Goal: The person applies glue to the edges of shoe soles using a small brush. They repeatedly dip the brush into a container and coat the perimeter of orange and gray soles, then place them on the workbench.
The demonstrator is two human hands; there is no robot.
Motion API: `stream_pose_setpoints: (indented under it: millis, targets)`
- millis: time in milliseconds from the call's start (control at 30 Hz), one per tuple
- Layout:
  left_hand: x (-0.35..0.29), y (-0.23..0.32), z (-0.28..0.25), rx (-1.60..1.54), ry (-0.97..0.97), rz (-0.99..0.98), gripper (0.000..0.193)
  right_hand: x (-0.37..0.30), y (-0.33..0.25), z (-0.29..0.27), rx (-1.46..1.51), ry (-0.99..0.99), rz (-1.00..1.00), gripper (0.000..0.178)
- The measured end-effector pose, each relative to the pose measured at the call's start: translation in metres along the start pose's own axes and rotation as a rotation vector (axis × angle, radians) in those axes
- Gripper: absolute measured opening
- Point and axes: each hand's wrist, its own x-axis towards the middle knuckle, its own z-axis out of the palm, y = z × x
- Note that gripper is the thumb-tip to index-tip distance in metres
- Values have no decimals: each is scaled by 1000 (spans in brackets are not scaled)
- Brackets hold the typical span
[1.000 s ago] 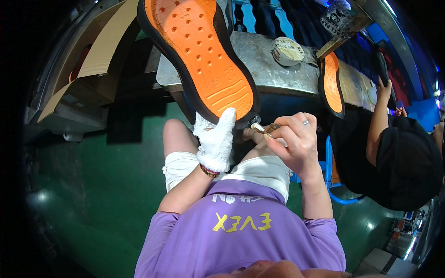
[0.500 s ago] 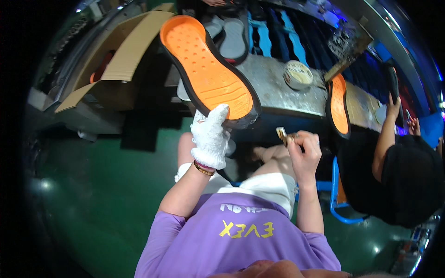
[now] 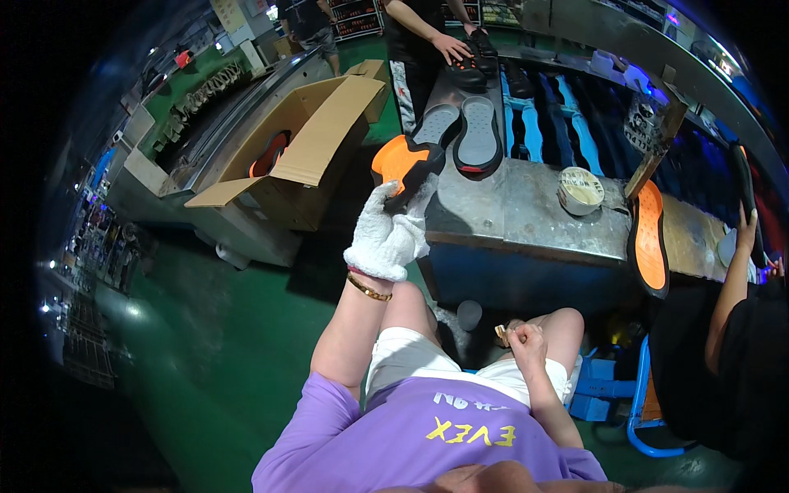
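Note:
In my white-gloved left hand [image 3: 385, 240] is a shoe sole [image 3: 398, 160], orange inside with a black rim. It is held up in the air, tilted so it looks foreshortened, in front of the metal bench. My bare right hand [image 3: 528, 343] is low over my lap, its fingers closed on a small brush [image 3: 500, 333] with a pale tip. Part of the brush is hidden by the fingers. A tub [image 3: 580, 192] of pale stuff stands on the bench. Grey-and-black soles [image 3: 477, 138] lie beyond the held sole.
Another orange sole [image 3: 649, 234] overhangs the front of the metal bench [image 3: 472, 201] at right. An open cardboard box [image 3: 308, 152] stands at left. A conveyor [image 3: 551, 115] carries blue strips. Co-workers' hands [image 3: 452, 49] hold shoes at the far side; another person [image 3: 715, 353] sits at right.
The sole in my left hand has turned from face-on to strongly tilted. My right hand, with the brush, has dropped toward my lap. The view has shifted, showing more of the bench's far side.

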Motion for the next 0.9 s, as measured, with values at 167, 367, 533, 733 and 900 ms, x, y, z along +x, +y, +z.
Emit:
stream_pose_setpoints:
  millis: [167, 367, 533, 733, 900]
  targets:
    - [1, -15, 5, 13, 5, -96, 51, 1, 9, 2, 32, 18, 18, 26]
    - [-17, -70, 0, 333, 102, -77, 44, 7, 9, 2, 1, -62, 133, 25]
    - [-10, -99, 1, 160, 126, -174, 51, 9, 13, 1, 58, -10, 140, 25]
    - [1, -91, 14, 127, 46, 96, 54, 5, 17, 2, 116, 31, 161, 26]
    - [-6, -56, 27, -92, 88, -33, 51, 7, 14, 3, 119, -118, 322, 24]
